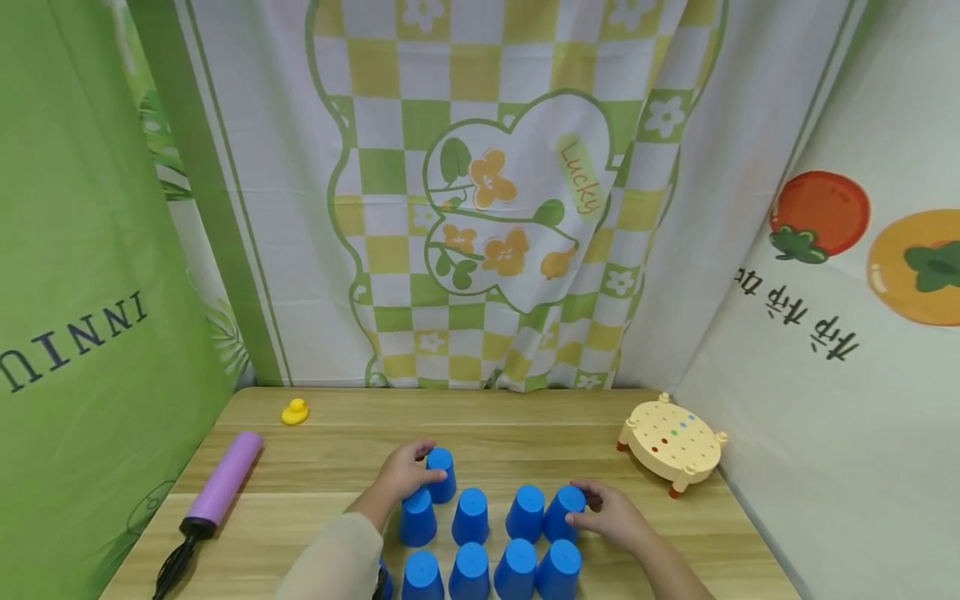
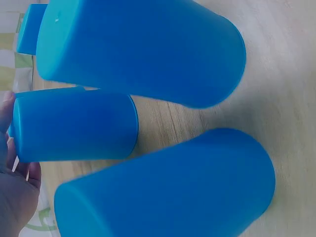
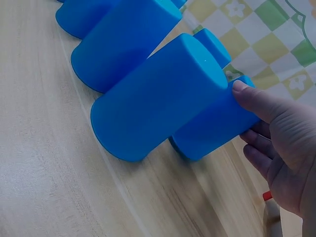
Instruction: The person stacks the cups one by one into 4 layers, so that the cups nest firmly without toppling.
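Several blue cups stand upside down in rows on the wooden table. My left hand [image 1: 405, 472] holds the farthest blue cup [image 1: 441, 475] between thumb and fingers, near its upturned base. In the left wrist view the fingers curl by the base of that cup [image 2: 76, 126], with two nearer cups in front. On the other side, my right hand [image 1: 609, 515] grips the rightmost cup of the second row [image 1: 564, 513]. Its thumb lies on the base edge of this cup [image 3: 217, 121] in the right wrist view, the fingers around the far side. The front row includes a cup [image 1: 470, 572] at the bottom edge.
A purple hand pump [image 1: 227, 479] with a black end lies at the table's left. Behind it sits a yellow rubber duck [image 1: 296, 412]. At the right edge is a cream round footed board [image 1: 674, 442] with coloured dots. A patterned curtain [image 1: 480, 333] hangs behind the table [image 1: 337, 425].
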